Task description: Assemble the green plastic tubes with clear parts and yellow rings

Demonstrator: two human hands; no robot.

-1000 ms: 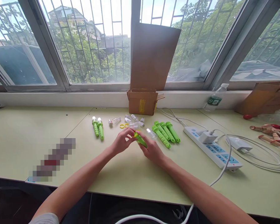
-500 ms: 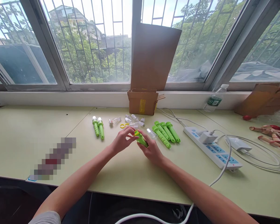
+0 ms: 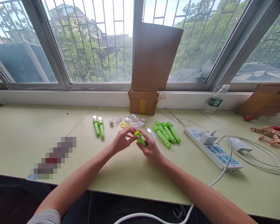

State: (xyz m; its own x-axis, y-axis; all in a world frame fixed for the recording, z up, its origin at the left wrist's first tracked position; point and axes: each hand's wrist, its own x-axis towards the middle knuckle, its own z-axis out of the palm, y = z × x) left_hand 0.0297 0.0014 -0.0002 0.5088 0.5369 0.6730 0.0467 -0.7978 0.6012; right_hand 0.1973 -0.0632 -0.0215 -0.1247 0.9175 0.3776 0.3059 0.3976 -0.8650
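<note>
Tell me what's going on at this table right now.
A person at a pale green table holds a green tube in the right hand, while the left hand pinches its upper end, where a bit of yellow shows. Two green tubes with clear tops lie to the left and several bare green tubes to the right. Small clear vials and a yellow ring lie beyond the hands, before an open cardboard box. A power strip lies further right.

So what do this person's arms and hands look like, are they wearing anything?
The left hand and right hand are bare: no gloves, rings or watch show. Both forearms are uncovered; only the edge of a grey sleeve shows at the left upper arm.
</note>
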